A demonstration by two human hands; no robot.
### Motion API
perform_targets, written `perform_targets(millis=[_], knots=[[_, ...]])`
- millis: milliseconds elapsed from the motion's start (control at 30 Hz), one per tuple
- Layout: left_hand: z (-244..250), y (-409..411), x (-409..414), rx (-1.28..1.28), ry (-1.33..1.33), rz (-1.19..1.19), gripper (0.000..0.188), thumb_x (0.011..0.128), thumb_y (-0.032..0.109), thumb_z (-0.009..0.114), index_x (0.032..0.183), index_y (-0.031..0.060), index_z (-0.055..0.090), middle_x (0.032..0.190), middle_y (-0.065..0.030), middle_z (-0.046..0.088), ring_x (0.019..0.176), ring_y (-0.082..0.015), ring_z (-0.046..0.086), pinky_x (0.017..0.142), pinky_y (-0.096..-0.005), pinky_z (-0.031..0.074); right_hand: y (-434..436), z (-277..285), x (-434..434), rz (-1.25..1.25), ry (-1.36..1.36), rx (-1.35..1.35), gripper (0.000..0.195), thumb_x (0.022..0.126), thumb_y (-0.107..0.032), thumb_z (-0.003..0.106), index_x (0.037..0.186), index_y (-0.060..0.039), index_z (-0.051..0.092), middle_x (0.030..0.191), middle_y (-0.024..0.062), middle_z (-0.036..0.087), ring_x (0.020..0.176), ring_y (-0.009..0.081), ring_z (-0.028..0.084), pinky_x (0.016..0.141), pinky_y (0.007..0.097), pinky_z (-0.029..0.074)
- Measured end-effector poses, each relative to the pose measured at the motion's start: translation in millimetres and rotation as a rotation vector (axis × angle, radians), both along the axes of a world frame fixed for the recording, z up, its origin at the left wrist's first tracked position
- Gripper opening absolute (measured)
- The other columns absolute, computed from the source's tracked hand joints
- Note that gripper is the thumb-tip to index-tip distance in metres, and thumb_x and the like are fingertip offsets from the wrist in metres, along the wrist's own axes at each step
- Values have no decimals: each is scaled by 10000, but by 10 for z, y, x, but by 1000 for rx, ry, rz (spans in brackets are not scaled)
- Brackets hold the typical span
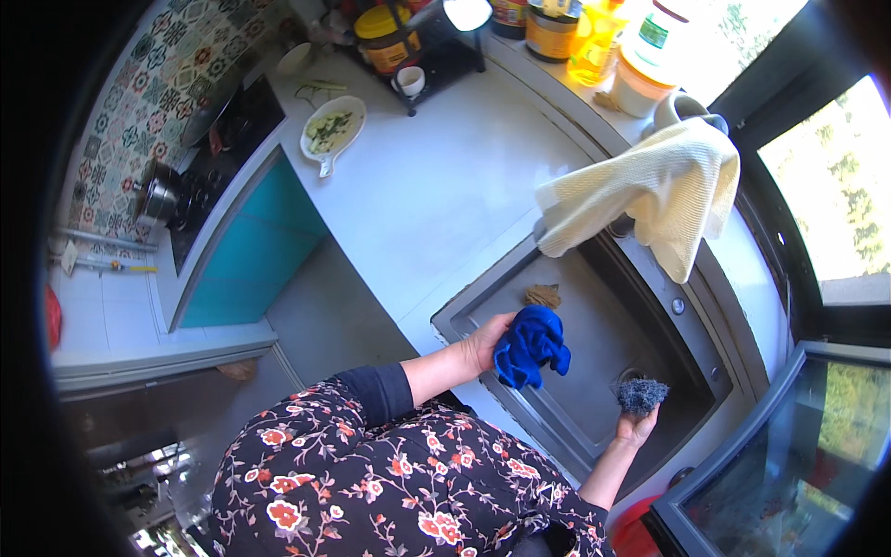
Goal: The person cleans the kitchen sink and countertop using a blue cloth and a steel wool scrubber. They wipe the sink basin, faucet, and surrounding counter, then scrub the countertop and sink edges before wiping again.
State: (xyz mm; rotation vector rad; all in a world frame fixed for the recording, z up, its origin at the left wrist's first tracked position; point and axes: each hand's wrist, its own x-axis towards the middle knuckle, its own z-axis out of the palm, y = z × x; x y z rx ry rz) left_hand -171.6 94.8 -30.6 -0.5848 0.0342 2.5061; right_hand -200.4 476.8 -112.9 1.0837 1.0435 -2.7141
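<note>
My left hand (491,341) holds a crumpled blue cloth (532,346) over the near left side of a grey sink (592,334). In my right hand (637,426) is a dark grey scouring pad (642,396), held above the sink near the drain (630,376). The pad covers most of my right fingers. Just beyond the blue cloth, a brown crumpled rag or sponge (543,296) lies in the sink. A cream ribbed cloth (647,188) drapes over the sink's far edge and what seems to be the faucet, which it hides.
On the white counter (431,188) rests a handled dish of chopped food (334,129). A black rack (445,69) with jars stands behind it. Bottles and tubs (592,42) line the sill. An open window pane (779,459) juts in at right. A pot (159,191) sits by the stove.
</note>
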Motion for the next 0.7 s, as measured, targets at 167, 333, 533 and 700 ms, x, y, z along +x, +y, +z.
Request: perform_targets(millis=[167,333,533,700], knots=[[369,-208,-199,21,97,80,389,997,333,423,1153,14,581,1041,-128,676,875,-228,678,810,-383,565,-132,119,55,161,165,-226,327,948,-290,489,1199,-117,608,1198,69,623,1116,278,571,1018,514,413],[705,-912,-520,-197,234,310,395,997,316,389,1108,8,609,1003,-123,690,875,-230,681,811,-379,567,-366,384,348,136,114,-175,318,936,-282,501,1176,-103,611,1188,89,622,1112,285,566,1009,523,409],[510,-2239,-1266,-304,222,410,356,942,300,463,1055,3,623,989,-130,695,894,-237,678,806,-382,560,-1157,425,773,11,-21,-111,303,936,-285,477,1138,-103,610,1116,92,625,1032,294,582,897,521,469],[242,-2638,-2297,-584,369,493,189,905,166,578,1058,60,612,936,-64,669,848,-156,650,771,-300,539,-1695,342,1212,39,-46,321,314,928,-273,495,1180,-97,558,1089,77,621,1005,268,594,853,466,503]])
